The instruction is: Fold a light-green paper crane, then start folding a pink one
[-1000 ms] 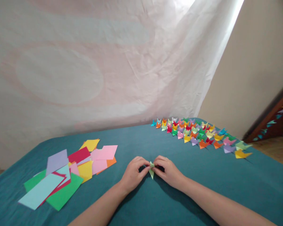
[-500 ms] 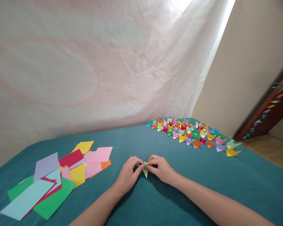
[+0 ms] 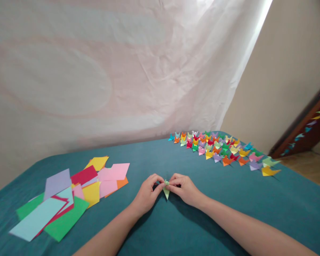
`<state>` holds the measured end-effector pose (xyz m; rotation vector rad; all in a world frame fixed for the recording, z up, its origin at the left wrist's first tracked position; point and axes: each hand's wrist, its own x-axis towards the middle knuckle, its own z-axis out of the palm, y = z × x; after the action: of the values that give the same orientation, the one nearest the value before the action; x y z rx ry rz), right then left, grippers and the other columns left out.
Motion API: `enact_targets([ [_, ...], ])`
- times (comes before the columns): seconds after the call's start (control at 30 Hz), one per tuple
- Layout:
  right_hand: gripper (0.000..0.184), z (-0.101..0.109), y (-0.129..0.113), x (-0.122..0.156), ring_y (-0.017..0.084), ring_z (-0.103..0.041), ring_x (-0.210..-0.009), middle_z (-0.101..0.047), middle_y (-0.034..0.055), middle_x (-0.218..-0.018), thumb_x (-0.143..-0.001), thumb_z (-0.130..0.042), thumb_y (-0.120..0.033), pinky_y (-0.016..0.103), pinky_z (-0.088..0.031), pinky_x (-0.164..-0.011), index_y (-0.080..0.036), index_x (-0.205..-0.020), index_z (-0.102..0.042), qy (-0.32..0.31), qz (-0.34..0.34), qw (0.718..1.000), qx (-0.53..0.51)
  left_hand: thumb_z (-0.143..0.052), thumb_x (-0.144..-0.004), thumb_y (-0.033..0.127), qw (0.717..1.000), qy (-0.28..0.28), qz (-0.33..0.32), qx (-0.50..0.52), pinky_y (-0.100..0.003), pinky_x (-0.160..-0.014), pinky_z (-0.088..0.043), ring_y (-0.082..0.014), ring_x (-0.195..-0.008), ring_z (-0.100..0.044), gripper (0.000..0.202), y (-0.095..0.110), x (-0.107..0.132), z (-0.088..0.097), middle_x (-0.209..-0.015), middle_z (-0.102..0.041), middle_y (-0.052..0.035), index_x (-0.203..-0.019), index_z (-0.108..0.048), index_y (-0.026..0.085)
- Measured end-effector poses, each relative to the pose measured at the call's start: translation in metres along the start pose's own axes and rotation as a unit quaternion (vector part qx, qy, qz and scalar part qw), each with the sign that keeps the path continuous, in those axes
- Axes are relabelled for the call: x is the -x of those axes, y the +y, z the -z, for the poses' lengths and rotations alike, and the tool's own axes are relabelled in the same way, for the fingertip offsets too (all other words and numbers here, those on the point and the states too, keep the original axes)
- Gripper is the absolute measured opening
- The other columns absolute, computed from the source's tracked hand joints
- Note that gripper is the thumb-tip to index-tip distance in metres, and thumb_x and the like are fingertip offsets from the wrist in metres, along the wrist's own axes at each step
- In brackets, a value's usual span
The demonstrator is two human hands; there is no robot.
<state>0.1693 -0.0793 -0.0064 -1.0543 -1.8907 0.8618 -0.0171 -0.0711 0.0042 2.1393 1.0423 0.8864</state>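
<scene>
A small light green folded paper piece (image 3: 166, 193), with a pointed lower tip, is held between my two hands over the middle of the table. My left hand (image 3: 149, 191) pinches its upper left part between thumb and fingers. From the other side my right hand (image 3: 185, 189) grips the upper right part, thumb against fingertips. The fingertips of both hands almost meet, and they hide much of the paper's top.
Loose coloured paper sheets (image 3: 66, 217) lie overlapping at the left of the teal-covered table (image 3: 149, 153). Rows of small folded paper birds (image 3: 226, 160) stand at the back right. Behind the table hangs a pale cloth (image 3: 109, 71); a brown door (image 3: 304, 131) is at far right.
The whole view has shifted slightly, so the table items appear a little higher and further right. Both hands keep their pinch on the green paper, fingers moving only slightly.
</scene>
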Motion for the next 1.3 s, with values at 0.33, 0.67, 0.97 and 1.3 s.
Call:
enact_targets([
  [0.33,0.027,0.0003,-0.0002,0.0011,0.012,-0.05,-0.064,-0.053,0.0,-0.07,-0.085,-0.057,-0.031,0.023,-0.036,-0.058,-0.018,-0.064,-0.068,-0.009,-0.009,1.0,-0.005,-0.052,-0.087,0.026,1.0,0.01,0.019,0.019,-0.025,-0.074,-0.04,-0.0144,-0.079,-0.054,0.012,-0.001,-0.0003,0.0,-0.082,-0.058,-0.0012,-0.082,-0.058,0.017],
  [0.67,0.026,0.0013,-0.0024,0.0002,0.011,-0.048,-0.063,-0.052,-0.0003,-0.07,-0.085,-0.056,-0.029,0.023,-0.035,-0.058,-0.017,-0.063,-0.065,-0.002,-0.028,1.0,-0.009,-0.052,-0.087,0.026,1.0,0.013,0.008,0.024,-0.025,-0.074,-0.04,-0.0145,-0.081,-0.053,0.012,-0.0007,-0.0005,0.0026,-0.085,-0.057,-0.0017,-0.081,-0.058,0.017],
  [0.97,0.027,-0.0003,-0.0076,0.0014,0.01,-0.045,-0.063,-0.048,-0.001,-0.07,-0.085,-0.054,-0.025,0.022,-0.035,-0.057,-0.016,-0.06,-0.055,0.013,-0.017,1.0,-0.007,-0.052,-0.087,0.025,1.0,0.008,-0.001,0.029,-0.025,-0.075,-0.04,-0.0145,-0.081,-0.053,0.011,-0.0018,-0.0006,0.0009,-0.085,-0.057,-0.0019,-0.081,-0.057,0.017],
  [1.3,0.024,-0.0018,-0.0036,0.0017,0.011,-0.046,-0.065,-0.047,-0.001,-0.07,-0.087,-0.05,-0.025,0.023,-0.036,-0.059,-0.017,-0.064,-0.052,0.013,0.013,1.0,0.02,-0.05,-0.087,0.027,1.0,0.006,0.004,0.027,-0.025,-0.072,-0.041,-0.0142,-0.078,-0.053,0.014,-0.0004,-0.0008,0.0015,-0.085,-0.057,-0.0022,-0.082,-0.058,0.017],
])
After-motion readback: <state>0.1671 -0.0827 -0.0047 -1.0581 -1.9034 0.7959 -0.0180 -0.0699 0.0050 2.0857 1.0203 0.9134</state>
